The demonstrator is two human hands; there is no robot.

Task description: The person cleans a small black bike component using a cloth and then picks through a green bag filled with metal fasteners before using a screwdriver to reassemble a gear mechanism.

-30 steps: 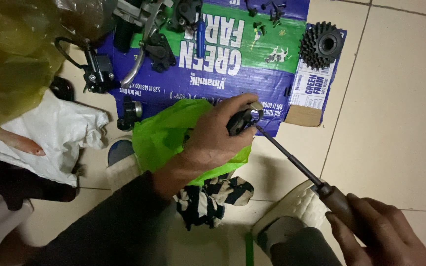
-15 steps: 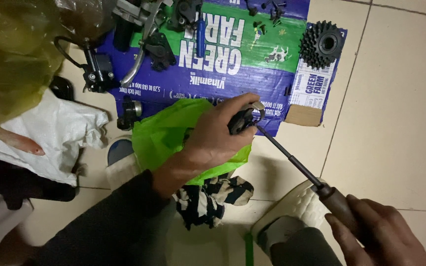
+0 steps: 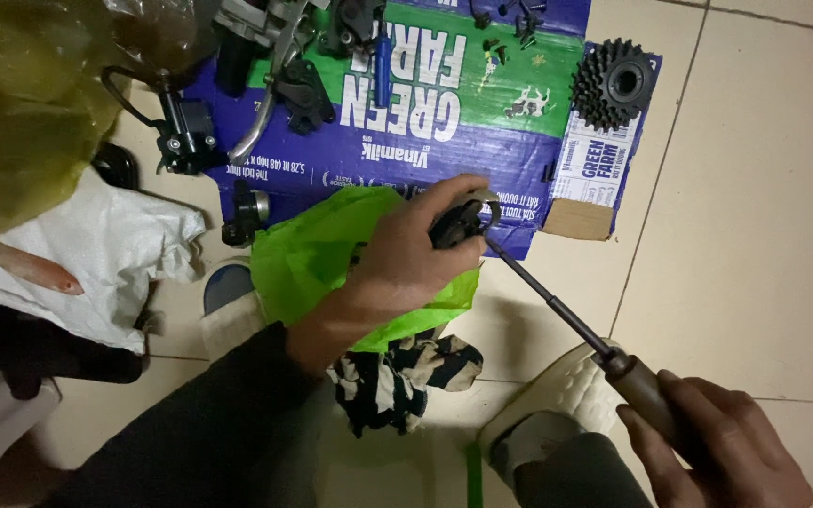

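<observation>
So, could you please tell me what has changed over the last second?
Nothing has visibly changed. The left hand keeps gripping the small black part, and the right hand keeps the screwdriver tip set against it. The green bag, cardboard sheet and gear cluster lie as before.

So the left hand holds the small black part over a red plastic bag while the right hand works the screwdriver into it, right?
Not quite: in the head view the plastic bag is bright green, not red. The left hand does hold the small black part, and the right hand drives the screwdriver into it.
</observation>
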